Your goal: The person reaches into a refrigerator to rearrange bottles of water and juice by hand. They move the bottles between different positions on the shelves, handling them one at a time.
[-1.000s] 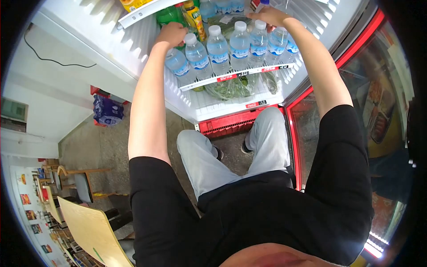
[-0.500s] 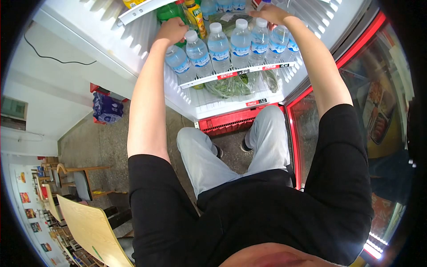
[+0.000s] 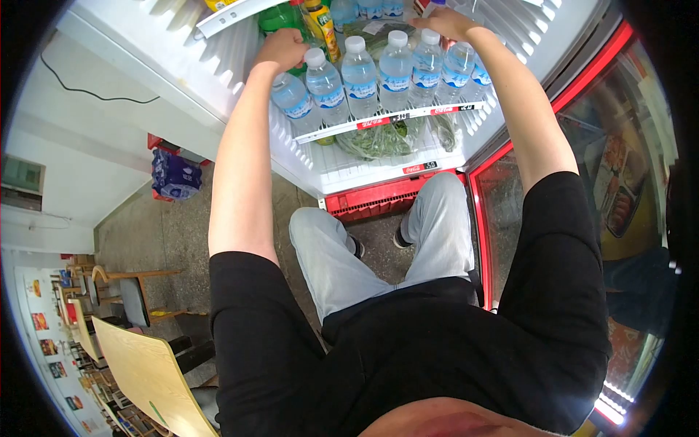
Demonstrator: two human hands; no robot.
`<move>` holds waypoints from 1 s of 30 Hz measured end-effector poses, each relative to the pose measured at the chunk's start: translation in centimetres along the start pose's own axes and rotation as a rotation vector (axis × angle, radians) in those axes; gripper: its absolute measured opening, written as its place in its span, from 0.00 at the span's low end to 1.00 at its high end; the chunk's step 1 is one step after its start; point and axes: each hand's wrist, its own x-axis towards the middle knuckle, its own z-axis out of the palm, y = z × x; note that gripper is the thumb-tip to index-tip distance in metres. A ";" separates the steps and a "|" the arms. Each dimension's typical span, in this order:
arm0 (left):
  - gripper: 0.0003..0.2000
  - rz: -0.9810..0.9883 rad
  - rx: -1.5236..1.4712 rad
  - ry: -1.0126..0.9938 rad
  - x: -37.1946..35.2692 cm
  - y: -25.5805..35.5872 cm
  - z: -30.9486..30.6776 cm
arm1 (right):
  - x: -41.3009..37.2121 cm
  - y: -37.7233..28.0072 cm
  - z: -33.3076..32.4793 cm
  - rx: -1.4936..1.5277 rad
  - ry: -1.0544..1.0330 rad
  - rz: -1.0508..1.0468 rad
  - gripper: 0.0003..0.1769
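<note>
My left hand point(image 3: 282, 51) is at the left of the upper fridge shelf, its fingers curled beside a green bottle point(image 3: 278, 17); what it grips is hidden. My right hand point(image 3: 445, 25) reaches over the right end of the bottle row, fingers bent, near a purple-capped bottle point(image 3: 435, 4); its hold cannot be made out. Several water bottles point(image 3: 395, 70) with white caps stand along the shelf edge point(image 3: 386, 119). Behind them are a yellow bottle point(image 3: 320, 25) and a bagged green item point(image 3: 368, 30).
Bagged greens point(image 3: 375, 140) lie on the lower shelf. The red-framed fridge door point(image 3: 477, 218) stands open at the right. At the left are a purple wrapped pack point(image 3: 176, 175), a chair point(image 3: 134, 300) and a wooden tabletop point(image 3: 142, 368).
Almost nothing differs. The view has shifted very slightly, and both hands keep their places at the shelf.
</note>
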 end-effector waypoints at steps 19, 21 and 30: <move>0.21 0.131 0.284 0.081 0.7 -0.8 0.1 | 1.2 1.2 0.4 -0.055 -0.012 0.044 0.42; 0.21 0.111 0.261 0.077 0.6 -0.7 0.1 | 1.0 1.0 0.5 -0.064 0.007 0.040 0.43; 0.22 0.086 0.197 0.132 0.4 -0.5 0.3 | 0.4 0.5 0.6 -0.094 0.034 0.023 0.43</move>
